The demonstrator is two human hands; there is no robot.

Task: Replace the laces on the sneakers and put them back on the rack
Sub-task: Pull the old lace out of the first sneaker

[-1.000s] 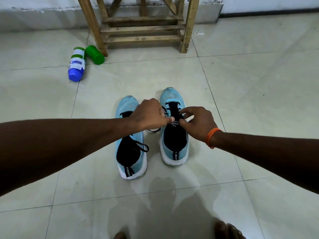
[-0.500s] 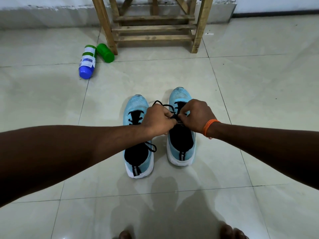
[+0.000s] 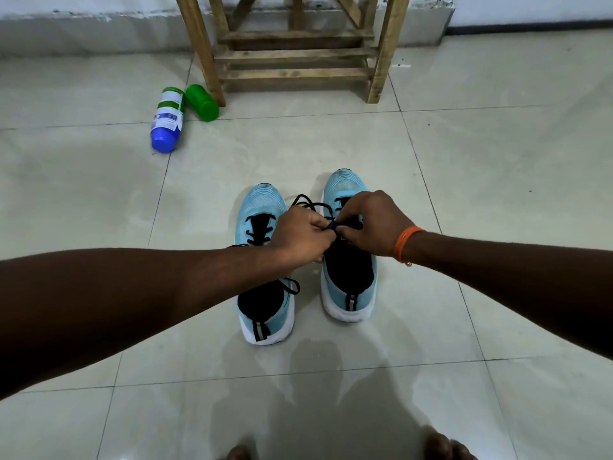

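Sneakers: one light-blue pair with white soles, standing side by side on the tiled floor [image 3: 497, 194], toes pointing away from you toward the wooden rack [image 3: 292, 54]. The left sneaker [image 3: 262, 207] sits slightly nearer you than the right sneaker [image 3: 348, 293]. They are close together but apart.

Your left hand [image 3: 300, 237] reaches across the left sneaker. Its grip holds the black lace [image 3: 306, 202] over the tongue of the right sneaker, fingers curled, lace pinched at the tips. Your right hand [image 3: 368, 224] meets it from the other side, its grip narrow, thumb and fingers pinching the same lace. The two hands nearly touch at the pinch. A loop of that lace arches up beyond your left knuckles, over the gap between the two toes.

Black lacing crosses the left sneaker's eyelets, and a loose loop lies beside its collar on the inner side.

An orange wristband [image 3: 406, 242] circles your right wrist. The rack stands at the wall, well apart from the sneakers. A blue-capped bottle [image 3: 167, 119] and a green bottle [image 3: 202, 102] lie on their sides on the floor, just beside the rack's left leg. I cannot tell whether they touch. Your toes [image 3: 441, 448] show at the bottom edge.
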